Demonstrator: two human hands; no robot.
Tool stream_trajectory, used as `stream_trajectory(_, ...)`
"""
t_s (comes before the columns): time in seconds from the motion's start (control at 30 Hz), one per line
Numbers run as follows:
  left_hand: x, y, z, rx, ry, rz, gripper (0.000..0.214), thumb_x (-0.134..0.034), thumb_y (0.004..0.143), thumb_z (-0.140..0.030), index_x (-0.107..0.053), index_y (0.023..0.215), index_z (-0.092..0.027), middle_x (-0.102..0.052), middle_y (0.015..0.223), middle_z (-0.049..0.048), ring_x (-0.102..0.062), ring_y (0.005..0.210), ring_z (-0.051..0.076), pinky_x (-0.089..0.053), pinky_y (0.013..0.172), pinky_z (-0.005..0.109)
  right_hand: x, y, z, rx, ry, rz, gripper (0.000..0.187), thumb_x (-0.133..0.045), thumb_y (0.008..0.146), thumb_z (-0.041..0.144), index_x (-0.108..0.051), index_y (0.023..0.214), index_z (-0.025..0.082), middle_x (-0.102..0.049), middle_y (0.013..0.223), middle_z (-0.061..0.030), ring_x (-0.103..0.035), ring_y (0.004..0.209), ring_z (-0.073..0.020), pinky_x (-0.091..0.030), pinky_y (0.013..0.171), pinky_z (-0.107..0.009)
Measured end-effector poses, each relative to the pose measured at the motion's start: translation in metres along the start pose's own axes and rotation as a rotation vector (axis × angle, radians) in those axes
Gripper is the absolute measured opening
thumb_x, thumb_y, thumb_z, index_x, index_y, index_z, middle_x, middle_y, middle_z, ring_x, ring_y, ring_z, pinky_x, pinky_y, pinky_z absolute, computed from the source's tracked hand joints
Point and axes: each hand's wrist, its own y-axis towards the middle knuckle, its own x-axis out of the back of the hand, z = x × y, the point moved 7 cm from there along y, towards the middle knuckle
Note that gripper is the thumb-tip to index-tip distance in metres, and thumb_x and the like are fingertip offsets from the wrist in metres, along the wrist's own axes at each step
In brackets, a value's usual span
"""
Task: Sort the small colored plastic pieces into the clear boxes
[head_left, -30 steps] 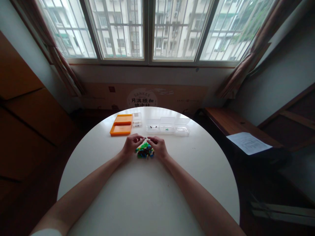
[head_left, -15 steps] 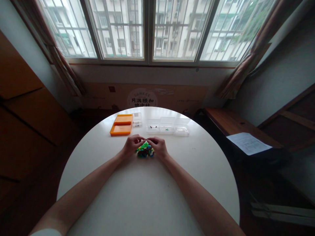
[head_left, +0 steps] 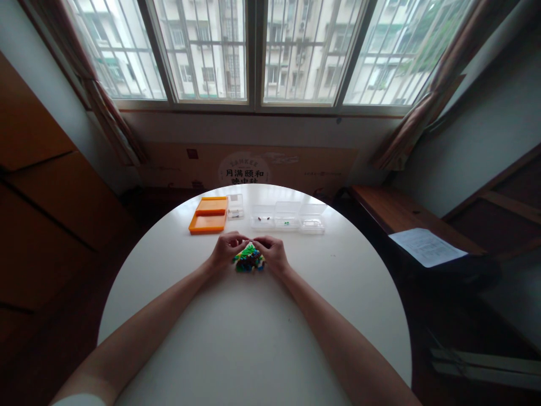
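My left hand (head_left: 229,248) and my right hand (head_left: 271,250) meet fingertip to fingertip above the white table. Between their pinched fingers is a tiny dark piece (head_left: 251,241), too small to name, which both hands seem to hold. Just below and between the hands lies a pile of small building bricks (head_left: 249,259) in green, blue, yellow and dark colours. The fingers partly cover the pile's sides.
Beyond my hands stand an orange tray (head_left: 208,228), a small clear box (head_left: 235,206) and a row of open clear boxes (head_left: 288,223) with a few tiny pieces inside. The round white table (head_left: 211,344) curves away before a window. A paper sheet (head_left: 428,247) lies on a wooden bench at right.
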Motion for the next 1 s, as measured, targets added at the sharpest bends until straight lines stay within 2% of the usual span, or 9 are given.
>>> stream_trajectory(0.33, 0.000, 0.000, -0.005, -0.014, 0.013, 0.005, 0.020, -0.063, 0.076, -0.030, -0.066, 0.065, -0.013, -0.050, 0.056, -0.0015, -0.042, 0.050, 0.007, -0.031, 0.046, 0.019, -0.002, -0.003, 0.010, 0.077, -0.179, 0.018, 0.024, -0.056, 0.078, 0.031, -0.072, 0.077, 0.014, -0.065, 0.065, -0.0041, -0.055, 0.059, -0.0139, -0.041, 0.056, -0.023)
stream_trajectory(0.57, -0.001, -0.001, -0.005, -0.020, -0.046, 0.012, 0.022, -0.065, 0.075, -0.033, -0.069, 0.088, -0.016, -0.054, 0.063, -0.0007, -0.044, 0.049, 0.006, -0.034, 0.044, 0.017, 0.000, -0.001, -0.002, -0.004, -0.088, 0.004, 0.026, -0.056, 0.076, 0.034, -0.071, 0.077, 0.012, -0.066, 0.064, -0.0050, -0.057, 0.058, -0.0151, -0.043, 0.054, -0.023)
stream_trajectory(0.8, -0.001, -0.001, -0.004, 0.010, -0.071, 0.025, 0.021, -0.066, 0.074, -0.034, -0.070, 0.084, -0.016, -0.058, 0.070, 0.0022, -0.049, 0.052, 0.006, -0.039, 0.045, 0.016, -0.001, -0.001, 0.003, 0.024, -0.132, 0.020, 0.025, -0.055, 0.077, 0.032, -0.072, 0.076, 0.014, -0.066, 0.064, -0.0044, -0.058, 0.059, -0.0155, -0.043, 0.054, -0.024)
stream_trajectory(1.0, 0.000, 0.000, 0.009, 0.093, -0.176, -0.001, 0.027, -0.066, 0.073, -0.037, -0.069, 0.087, -0.014, -0.060, 0.074, 0.0030, -0.053, 0.048, 0.006, -0.041, 0.040, 0.016, -0.001, -0.001, 0.004, 0.022, -0.117, 0.004, 0.024, -0.056, 0.078, 0.032, -0.072, 0.079, 0.015, -0.069, 0.069, -0.0054, -0.060, 0.061, -0.0167, -0.045, 0.057, -0.025)
